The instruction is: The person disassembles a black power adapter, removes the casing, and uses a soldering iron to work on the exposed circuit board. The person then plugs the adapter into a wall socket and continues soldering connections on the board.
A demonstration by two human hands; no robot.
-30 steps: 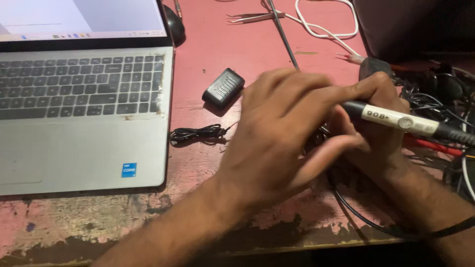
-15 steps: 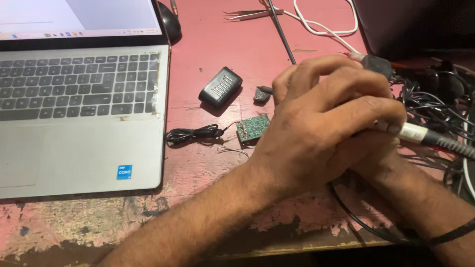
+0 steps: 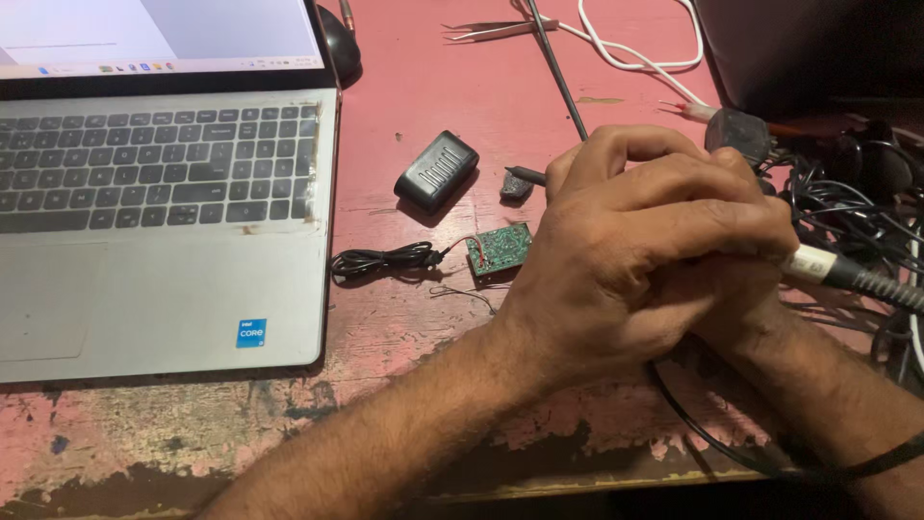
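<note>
Both hands are clasped over a soldering iron, the left hand (image 3: 635,260) wrapped over the right hand (image 3: 741,308), fingers curled tight around the soldering iron (image 3: 818,265), whose dark tip pokes out beyond the left knuckles. Just left of the left hand lies a small green circuit board (image 3: 500,248) on the worn, paint-chipped red table (image 3: 433,67). Farther left sits an open laptop (image 3: 164,231); a tangle of cables (image 3: 857,183) lies behind the right hand.

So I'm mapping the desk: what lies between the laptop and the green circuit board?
In the head view, a bundled black cable lies on the red table between the laptop and the board; thin wires run from it to the board.
</note>
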